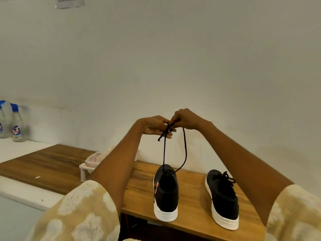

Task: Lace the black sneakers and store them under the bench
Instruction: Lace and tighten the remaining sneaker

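Observation:
Two black sneakers with white soles stand on the wooden bench (139, 192), heels toward me. The left sneaker (165, 193) has its black lace (185, 150) pulled up in two strands to my hands, which meet high above it. My right hand (186, 120) pinches the lace where the strands come together. My left hand (156, 125) holds the lace beside it, and a short loose end hangs below its fingers. The right sneaker (223, 197) has its lace tied in a bow.
A white plastic container (91, 162) sits on the bench behind my left forearm. Spray bottles with blue caps (16, 122) stand on a white counter at the far left. A pale wall rises right behind the bench. A dark space shows under the bench's front edge.

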### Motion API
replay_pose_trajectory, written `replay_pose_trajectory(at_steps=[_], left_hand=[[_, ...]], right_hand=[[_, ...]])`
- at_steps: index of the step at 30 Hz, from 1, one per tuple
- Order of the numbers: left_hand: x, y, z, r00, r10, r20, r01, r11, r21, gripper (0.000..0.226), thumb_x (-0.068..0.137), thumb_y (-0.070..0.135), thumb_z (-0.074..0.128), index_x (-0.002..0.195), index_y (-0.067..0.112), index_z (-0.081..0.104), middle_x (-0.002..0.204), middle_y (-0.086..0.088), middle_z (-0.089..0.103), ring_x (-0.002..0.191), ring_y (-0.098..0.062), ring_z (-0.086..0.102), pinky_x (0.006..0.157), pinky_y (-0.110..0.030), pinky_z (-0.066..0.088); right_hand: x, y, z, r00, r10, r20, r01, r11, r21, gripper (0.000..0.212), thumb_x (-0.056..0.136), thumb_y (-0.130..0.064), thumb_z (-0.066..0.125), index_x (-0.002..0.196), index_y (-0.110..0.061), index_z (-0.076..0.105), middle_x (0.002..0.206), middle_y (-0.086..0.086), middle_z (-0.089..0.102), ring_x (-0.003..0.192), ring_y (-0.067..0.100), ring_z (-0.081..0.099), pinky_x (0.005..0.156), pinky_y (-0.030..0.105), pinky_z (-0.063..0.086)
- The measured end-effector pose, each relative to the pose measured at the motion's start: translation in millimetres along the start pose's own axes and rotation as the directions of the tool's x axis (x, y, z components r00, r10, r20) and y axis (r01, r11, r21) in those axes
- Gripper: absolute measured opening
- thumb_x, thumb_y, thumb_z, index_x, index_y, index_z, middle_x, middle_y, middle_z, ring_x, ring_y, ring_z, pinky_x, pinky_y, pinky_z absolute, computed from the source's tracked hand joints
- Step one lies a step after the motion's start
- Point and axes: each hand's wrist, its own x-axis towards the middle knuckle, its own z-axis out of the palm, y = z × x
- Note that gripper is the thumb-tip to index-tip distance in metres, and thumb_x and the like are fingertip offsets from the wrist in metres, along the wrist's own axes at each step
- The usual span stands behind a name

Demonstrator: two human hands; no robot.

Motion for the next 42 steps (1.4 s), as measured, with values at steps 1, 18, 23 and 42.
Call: replay_pose_trajectory(at_steps=[1,18,23,42], left_hand=[[-1,-6,1,1.000,-0.018,0.016,0.018,1.000,0.018,0.028,0.096,-0.004,0.044,0.122,-0.005,0.053,0.098,-0.011,0.062,0.080,-0.019,0.063,0.071,-0.030,0.059],[-6,-153,7,0.413,-0.363,-0.835,-0.009,0.915,-0.403,0.029,0.094,0.023,0.034,0.082,0.005,0.053,0.081,-0.009,0.050,0.070,-0.023,0.049,0.062,-0.030,0.038],[-14,-185,1,0.599,0.203,-0.774,0.488,0.674,0.554,0.031,0.095,0.033,0.037,0.098,0.009,0.057,0.095,-0.012,0.065,0.087,-0.029,0.059,0.074,-0.034,0.042],[16,-194,45,0.972,0.021,-0.232,0.069,0.925,0.373,0.021,0.093,0.027,0.058,0.073,0.020,0.057,0.081,-0.003,0.062,0.084,-0.020,0.059,0.088,-0.040,0.050]], right_hand=[[-3,3,6,1.000,-0.011,-0.008,0.012,1.000,0.024,0.018,0.087,-0.016,0.066,0.102,-0.013,0.075,0.087,-0.002,0.068,0.075,0.005,0.052,0.062,0.007,0.034],[-95,86,98,0.718,0.688,0.101,-0.528,0.634,-0.564,0.029,0.096,-0.028,0.040,0.114,-0.017,0.060,0.118,0.001,0.061,0.108,0.019,0.056,0.084,0.028,0.037],[-106,99,134,0.744,0.668,0.008,-0.472,0.535,-0.701,0.023,0.096,-0.024,0.041,0.101,-0.022,0.063,0.100,-0.008,0.062,0.094,0.012,0.054,0.075,0.026,0.029],[-81,53,178,0.889,0.305,0.340,-0.427,0.821,0.379,0.030,0.085,-0.025,0.069,0.064,-0.009,0.056,0.055,-0.002,0.047,0.050,0.009,0.040,0.052,0.021,0.034]])
